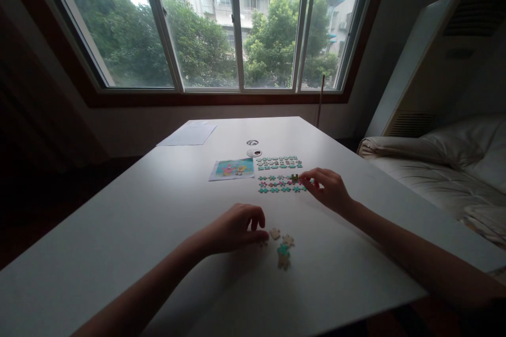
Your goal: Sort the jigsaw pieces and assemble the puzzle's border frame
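My left hand rests on the white table with its fingers curled, the fingertips touching a small puzzle piece beside a few loose pieces. My right hand reaches farther out, and its fingers pinch a puzzle piece at the right end of the rows of teal and pink puzzle pieces. A colourful reference picture lies flat to the left of those rows.
A sheet of paper lies at the table's far left. Two small round objects sit behind the pieces. A wide window runs behind the table. A couch with cushions stands at the right.
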Available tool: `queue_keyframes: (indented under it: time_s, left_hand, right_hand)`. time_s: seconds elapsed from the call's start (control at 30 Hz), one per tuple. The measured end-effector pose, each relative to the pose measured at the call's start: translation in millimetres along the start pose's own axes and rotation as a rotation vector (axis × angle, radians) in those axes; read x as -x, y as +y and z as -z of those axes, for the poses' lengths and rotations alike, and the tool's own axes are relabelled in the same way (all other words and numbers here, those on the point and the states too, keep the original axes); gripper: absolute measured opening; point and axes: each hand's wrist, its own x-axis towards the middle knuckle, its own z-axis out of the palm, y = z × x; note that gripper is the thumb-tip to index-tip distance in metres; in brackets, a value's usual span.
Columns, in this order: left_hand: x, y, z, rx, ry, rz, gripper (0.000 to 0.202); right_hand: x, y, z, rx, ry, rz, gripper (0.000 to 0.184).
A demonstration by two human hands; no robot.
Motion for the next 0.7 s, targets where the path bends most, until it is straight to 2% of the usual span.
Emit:
queue_keyframes:
  time_s: [0.1, 0.3, 0.57, 0.7]
  left_hand:
    - [2, -2, -3.3, -0.093, -0.061, -0.012, 0.022]
    - [1, -5, -5.8, -0.147, -0.080, -0.008, 0.015]
    - [3, -2, 3.6, -0.100, -0.121, -0.026, 0.014]
    - [3, -2, 3.2, -0.077, -0.120, -0.033, 0.015]
  right_hand:
    - [2, 10, -1, 0.044, -0.010, -0.021, 0.015]
    - [3, 13, -2, 0.064, -0.017, -0.044, 0.019]
    - [4, 13, -3, 0.067, -0.031, -0.064, 0.018]
    - [2, 13, 0, 0.143, -0.052, 0.002, 0.018]
